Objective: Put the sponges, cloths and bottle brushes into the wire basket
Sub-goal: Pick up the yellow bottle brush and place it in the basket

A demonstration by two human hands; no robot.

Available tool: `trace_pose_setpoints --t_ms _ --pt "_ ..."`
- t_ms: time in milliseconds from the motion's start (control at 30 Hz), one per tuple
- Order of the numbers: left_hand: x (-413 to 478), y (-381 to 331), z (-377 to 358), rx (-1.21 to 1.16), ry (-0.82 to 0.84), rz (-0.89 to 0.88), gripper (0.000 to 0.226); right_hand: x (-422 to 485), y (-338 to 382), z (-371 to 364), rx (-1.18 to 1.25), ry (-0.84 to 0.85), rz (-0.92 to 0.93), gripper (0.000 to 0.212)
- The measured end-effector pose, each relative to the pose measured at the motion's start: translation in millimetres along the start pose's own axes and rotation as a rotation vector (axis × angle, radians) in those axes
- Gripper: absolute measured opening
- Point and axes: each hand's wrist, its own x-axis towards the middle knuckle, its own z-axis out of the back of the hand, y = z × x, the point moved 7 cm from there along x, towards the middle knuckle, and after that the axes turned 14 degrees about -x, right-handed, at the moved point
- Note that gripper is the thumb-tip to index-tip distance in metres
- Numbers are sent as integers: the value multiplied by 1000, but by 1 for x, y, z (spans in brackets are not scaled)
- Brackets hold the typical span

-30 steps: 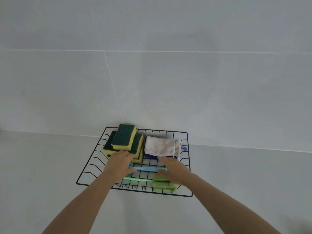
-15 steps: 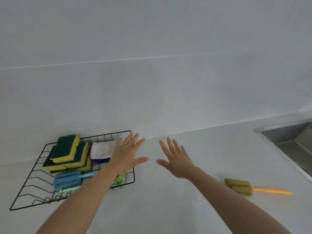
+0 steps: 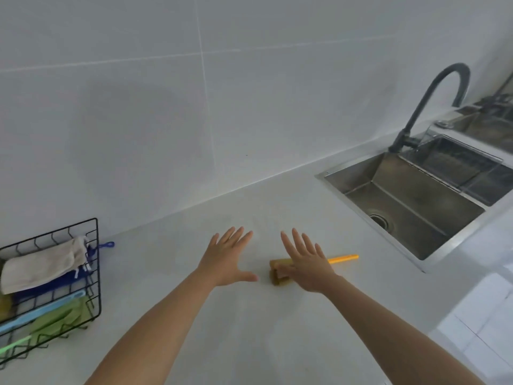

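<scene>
At the lower left edge of the frame the wire basket is now cut off by the border, where 0.5 s ago nearly all of it showed; the stack of green-and-yellow sponges seen then has slid out of view. Inside it lie a folded pale cloth on top of a dark blue cloth, then a light blue brush handle, a green cloth and, at the bottom left corner, a light green handle. A blue loop pokes out past the basket's right wall. On the pale countertop, at lower centre, the left hand hovers flat with all 5 fingers spread apart, holding nothing; earlier it was in front of the basket's right end, now it is well apart from it. Just right of centre the right hand is also splayed, palm down, covering the middle of the bottle brush, whose olive sponge head shows at the hand's left and orange handle at its right; whether the palm touches it I cannot tell. Before, this hand was well left of the brush. At the right of the frame the steel sink and dark curved faucet have come fully into view.
</scene>
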Motion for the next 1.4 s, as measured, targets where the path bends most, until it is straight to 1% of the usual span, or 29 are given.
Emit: trace_pose_setpoints --t_ms 233,467,567,667,767,900,1000,1067,1200,1400 --pt "35 -42 -52 -70 86 -22 102 -4 -48 -39 -8 72 -11 78" --pt "53 -60 -77 -107 113 20 98 7 -60 -59 -30 114 32 81" --pt "57 -62 -82 -101 128 49 91 12 -66 -61 -41 105 30 80" --pt "59 -60 -85 -123 134 80 76 15 -72 -58 -50 68 6 71" --pt "58 -58 -85 -179 139 114 67 20 -74 -54 -35 14 -24 53" --pt "53 -55 -74 -208 120 95 56 23 -72 -51 -22 4 -54 39" --pt "43 -46 -56 -216 67 74 51 26 -59 -42 -43 -19 -23 29" --pt "34 -35 -41 -202 25 65 51 28 -44 -29 -50 -51 13 25" --pt "7 -3 -7 -156 -72 76 55 31 1 6 -80 -130 109 26" --pt "-57 58 46 -89 -215 121 60 32 94 52 -130 -223 273 28"
